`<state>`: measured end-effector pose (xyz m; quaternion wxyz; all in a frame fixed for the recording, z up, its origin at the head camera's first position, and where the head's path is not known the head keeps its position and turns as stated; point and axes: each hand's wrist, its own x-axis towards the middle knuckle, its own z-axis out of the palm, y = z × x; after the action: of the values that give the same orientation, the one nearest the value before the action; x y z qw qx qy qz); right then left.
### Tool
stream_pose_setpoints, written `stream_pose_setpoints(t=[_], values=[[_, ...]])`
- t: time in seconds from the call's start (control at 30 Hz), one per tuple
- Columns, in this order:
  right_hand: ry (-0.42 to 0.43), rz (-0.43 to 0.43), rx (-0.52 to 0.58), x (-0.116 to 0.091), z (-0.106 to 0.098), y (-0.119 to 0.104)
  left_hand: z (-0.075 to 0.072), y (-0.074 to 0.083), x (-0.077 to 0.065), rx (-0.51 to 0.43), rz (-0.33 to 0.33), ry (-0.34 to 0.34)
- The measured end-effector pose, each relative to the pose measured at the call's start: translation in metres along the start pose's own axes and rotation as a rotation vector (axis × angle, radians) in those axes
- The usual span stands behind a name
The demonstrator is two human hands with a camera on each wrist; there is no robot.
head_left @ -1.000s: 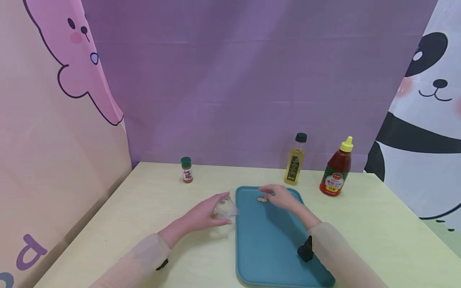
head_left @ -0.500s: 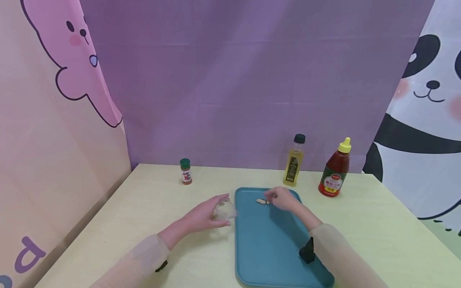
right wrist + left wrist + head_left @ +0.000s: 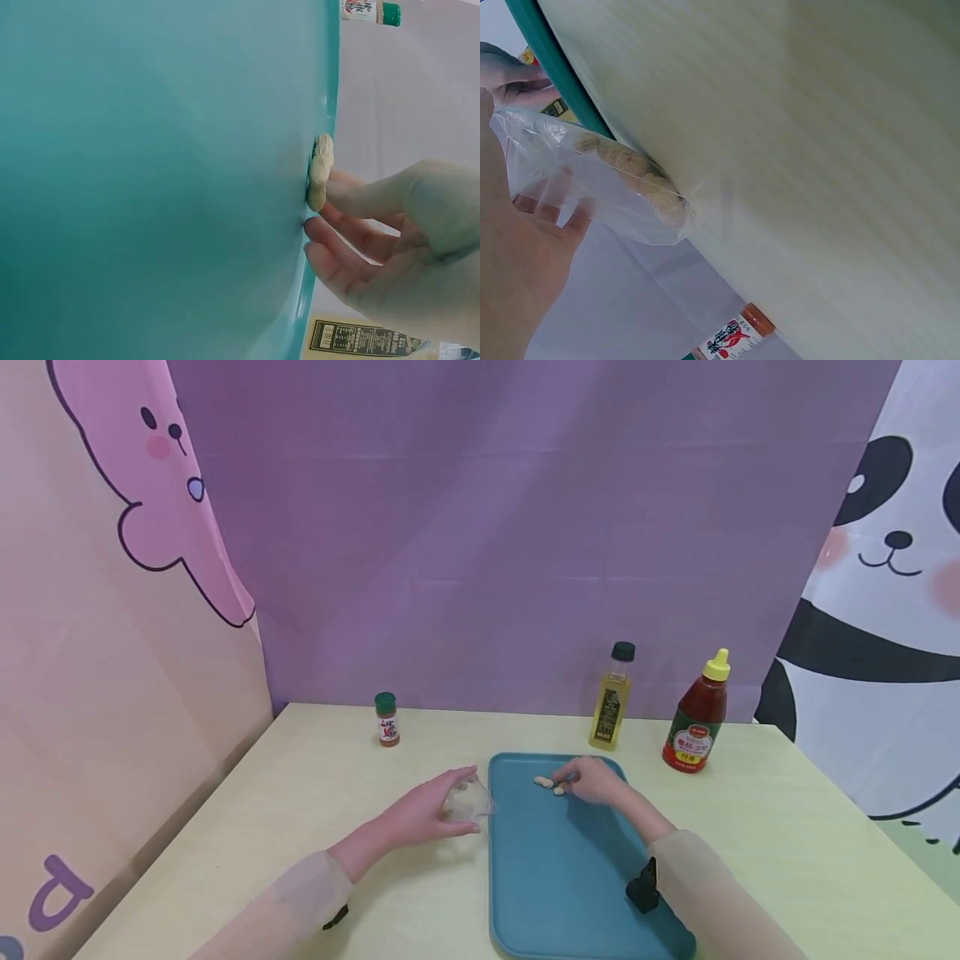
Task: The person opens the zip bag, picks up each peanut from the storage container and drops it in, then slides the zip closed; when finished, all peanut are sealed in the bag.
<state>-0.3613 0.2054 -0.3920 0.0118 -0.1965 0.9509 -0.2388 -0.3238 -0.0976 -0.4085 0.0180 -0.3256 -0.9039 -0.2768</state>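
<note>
My left hand (image 3: 423, 807) holds a clear plastic bag (image 3: 468, 800) by the tray's left edge, thumb and fingers spread around it. Several peanuts (image 3: 641, 176) lie inside the bag in the left wrist view. Over the far end of the blue tray (image 3: 562, 877), my right hand (image 3: 592, 779) pinches a peanut (image 3: 558, 791) low at the tray surface. Another peanut (image 3: 543, 782) lies just left of its fingertips. In the right wrist view the thumb presses against a peanut (image 3: 321, 172), while the other fingers are bent and partly hidden behind it.
A small green-capped seasoning jar (image 3: 387, 720) stands at the back left of the table (image 3: 330, 777). Behind the tray is an oil bottle (image 3: 611, 697), and to its right a ketchup bottle (image 3: 696, 714). A purple cloth (image 3: 510, 527) hangs along the back edge.
My right hand has shifted slightly right and nearer on the tray, and more of the peanuts beside its fingertips now shows. My left hand and the bag stay in place.
</note>
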Motion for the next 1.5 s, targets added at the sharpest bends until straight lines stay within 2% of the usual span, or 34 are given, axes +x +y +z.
stream_pose_setpoints(t=[0.33, 0.77, 1.13, 1.27, 1.5], values=[[0.017, 0.056, -0.017, -0.005, -0.001, 0.000, -0.001, 0.001, 0.000, -0.002, 0.006, -0.002], [-0.015, 0.038, 0.023, -0.009, -0.002, -0.001, 0.000, 0.000, -0.001, -0.005, -0.007, -0.004], [-0.024, 0.062, 0.049, -0.009, -0.001, 0.000, 0.001, 0.000, 0.000, -0.004, -0.002, 0.000], [-0.012, 0.036, 0.052, -0.010, -0.001, -0.003, 0.001, -0.001, -0.001, 0.003, -0.001, 0.002], [0.024, -0.079, 0.086, -0.012, -0.001, -0.020, 0.000, -0.001, 0.000, 0.006, -0.002, 0.001]])
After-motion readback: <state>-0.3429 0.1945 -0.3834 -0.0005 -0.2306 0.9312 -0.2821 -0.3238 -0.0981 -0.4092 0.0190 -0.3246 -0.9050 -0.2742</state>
